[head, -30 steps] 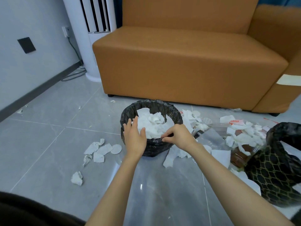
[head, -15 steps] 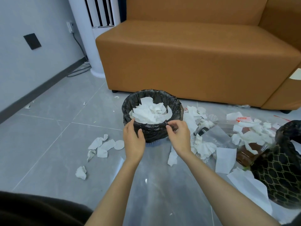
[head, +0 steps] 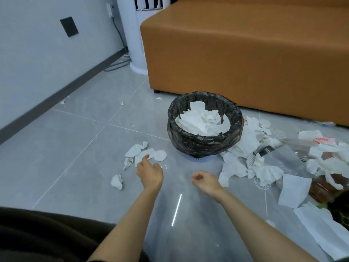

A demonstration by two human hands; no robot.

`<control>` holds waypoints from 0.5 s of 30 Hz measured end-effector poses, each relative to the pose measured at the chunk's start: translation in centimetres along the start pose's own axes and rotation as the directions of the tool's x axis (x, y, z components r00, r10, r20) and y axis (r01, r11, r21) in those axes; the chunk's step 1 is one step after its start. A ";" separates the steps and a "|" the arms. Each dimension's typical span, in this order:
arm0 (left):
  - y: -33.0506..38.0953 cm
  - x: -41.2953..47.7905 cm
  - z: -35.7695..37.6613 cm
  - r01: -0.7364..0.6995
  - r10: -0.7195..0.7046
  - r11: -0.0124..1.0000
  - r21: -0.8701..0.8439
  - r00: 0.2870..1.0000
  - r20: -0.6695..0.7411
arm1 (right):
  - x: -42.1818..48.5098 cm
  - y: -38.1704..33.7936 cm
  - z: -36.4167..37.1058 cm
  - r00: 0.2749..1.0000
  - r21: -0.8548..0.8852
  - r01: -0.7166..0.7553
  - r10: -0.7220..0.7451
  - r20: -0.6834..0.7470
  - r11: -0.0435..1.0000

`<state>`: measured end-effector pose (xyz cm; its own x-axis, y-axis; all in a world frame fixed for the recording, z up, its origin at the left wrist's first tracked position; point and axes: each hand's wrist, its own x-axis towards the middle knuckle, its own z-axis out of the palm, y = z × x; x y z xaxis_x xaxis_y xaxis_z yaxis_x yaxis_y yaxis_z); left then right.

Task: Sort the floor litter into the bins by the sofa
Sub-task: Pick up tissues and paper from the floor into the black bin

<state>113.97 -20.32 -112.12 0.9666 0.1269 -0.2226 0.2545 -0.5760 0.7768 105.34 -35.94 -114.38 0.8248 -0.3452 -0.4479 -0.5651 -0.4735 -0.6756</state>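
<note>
Your left grip [head: 149, 172], fingers loose and empty, has the paper scraps [head: 137, 150] on the floor straight ahead at its fingertips, while your right grip [head: 204, 179], slack and empty, hangs farther off, below the bin [head: 198, 146].

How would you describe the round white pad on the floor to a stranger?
Find the orange sofa, then the black-lined bin before it. Among the white scraps left of the bin's base, the pad is the only flat, round one.
</note>
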 end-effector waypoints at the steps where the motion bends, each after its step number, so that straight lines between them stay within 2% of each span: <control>1: -0.5 0.3 -0.1 0.036 -0.036 0.999 0.029 0.999 0.010 | 0.5 -0.6 0.5 1.000 -0.021 -0.003 0.003 0.019 1.000; 5: -2.6 2.4 -0.9 0.140 -0.141 0.988 0.066 0.990 0.017 | 3.2 -3.2 3.0 0.997 -0.104 0.058 -0.052 0.057 0.993; 10: -6.4 6.0 -1.8 0.255 -0.263 0.942 0.217 0.965 0.007 | 6.4 -7.1 6.2 0.984 -0.167 0.150 -0.131 0.123 0.974; 15: -9.1 9.3 -2.0 0.251 -0.285 0.912 0.325 0.957 0.061 | 9.8 -10.5 9.9 0.957 -0.286 0.258 -0.204 0.206 0.923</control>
<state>120.70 -12.25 -120.06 0.8504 0.2365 -0.4700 0.4651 -0.7555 0.4614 119.55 -26.31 -117.42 0.9091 -0.0673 -0.4112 -0.3147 -0.7577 -0.5717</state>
